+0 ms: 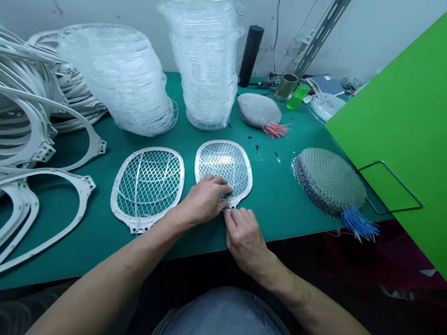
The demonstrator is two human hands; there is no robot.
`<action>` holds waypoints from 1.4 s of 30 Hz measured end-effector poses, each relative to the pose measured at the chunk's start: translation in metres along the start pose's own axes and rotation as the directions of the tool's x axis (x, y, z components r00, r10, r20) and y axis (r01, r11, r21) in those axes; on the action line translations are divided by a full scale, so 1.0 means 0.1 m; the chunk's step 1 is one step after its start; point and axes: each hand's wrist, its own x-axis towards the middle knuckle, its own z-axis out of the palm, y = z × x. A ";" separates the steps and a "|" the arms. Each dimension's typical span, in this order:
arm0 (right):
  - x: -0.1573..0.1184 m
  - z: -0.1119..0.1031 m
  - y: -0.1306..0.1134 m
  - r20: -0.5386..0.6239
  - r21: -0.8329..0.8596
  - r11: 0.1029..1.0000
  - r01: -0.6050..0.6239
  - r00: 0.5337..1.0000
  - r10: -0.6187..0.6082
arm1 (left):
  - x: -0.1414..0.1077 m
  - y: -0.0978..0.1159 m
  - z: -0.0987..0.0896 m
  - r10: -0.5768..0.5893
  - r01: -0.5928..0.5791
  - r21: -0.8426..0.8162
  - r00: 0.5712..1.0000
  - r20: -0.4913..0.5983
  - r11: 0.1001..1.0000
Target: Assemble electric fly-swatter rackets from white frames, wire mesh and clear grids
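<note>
The white-rimmed oval frame with silvery metal mesh (224, 160) is laid flat at the near middle of the green tabletop (275, 203), where it can be reached by both hands. Its near-right part is covered by the left hand (207, 200), apparently so that it is steadied; whether the rim is gripped cannot be told. The right hand (245, 237) is set close beside the left, its fingers bunched at the frame's near tab; what is pinched there, if anything, is hidden. A second white-rimmed mesh frame (147, 182) is placed just left. On the right, a grey mesh stack with blue wire ends (330, 179) is left within reach, its wires pointed nearward, presumably for easy picking.
</note>
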 end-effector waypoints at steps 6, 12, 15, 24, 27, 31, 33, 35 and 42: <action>-0.04 0.02 0.04 -0.017 0.042 0.999 0.001 1.000 -0.001 | -0.01 0.00 0.00 -0.003 0.003 -0.023 1.000 0.004 1.000; -0.03 0.00 0.09 0.055 0.079 0.997 0.002 0.998 -0.006 | -0.01 0.00 -0.02 -0.021 0.023 -0.057 0.999 0.036 0.998; 0.01 -0.03 0.07 0.103 0.042 0.998 0.041 0.994 -0.045 | 0.00 -0.01 0.01 -0.012 0.013 -0.059 1.000 0.024 0.998; 0.07 -0.28 0.37 0.060 0.284 0.956 -0.077 0.996 0.063 | -0.08 -0.15 0.14 0.109 -0.116 -0.079 0.991 -0.082 0.990; 0.23 -0.22 0.74 -0.152 0.297 0.939 -0.174 0.962 0.226 | -0.14 -0.17 0.22 0.123 -0.131 -0.062 0.985 -0.118 0.989; 0.40 0.06 1.00 -0.136 0.242 0.965 -0.098 0.982 0.134 | -0.31 -0.15 0.32 0.163 -0.169 -0.027 0.976 -0.144 0.985; 0.39 0.22 0.98 -0.081 0.209 0.976 -0.068 0.993 0.086 | -0.43 -0.11 0.34 0.178 -0.183 -0.016 0.970 -0.165 0.983; 0.35 0.33 0.93 -0.033 0.176 0.983 -0.054 0.998 0.061 | -0.55 -0.06 0.33 0.176 -0.181 -0.006 0.964 -0.201 0.984; 0.26 0.48 0.88 0.002 0.085 0.991 -0.100 0.995 0.100 | -1.07 -0.24 0.18 -0.244 0.334 0.145 0.868 -0.432 0.932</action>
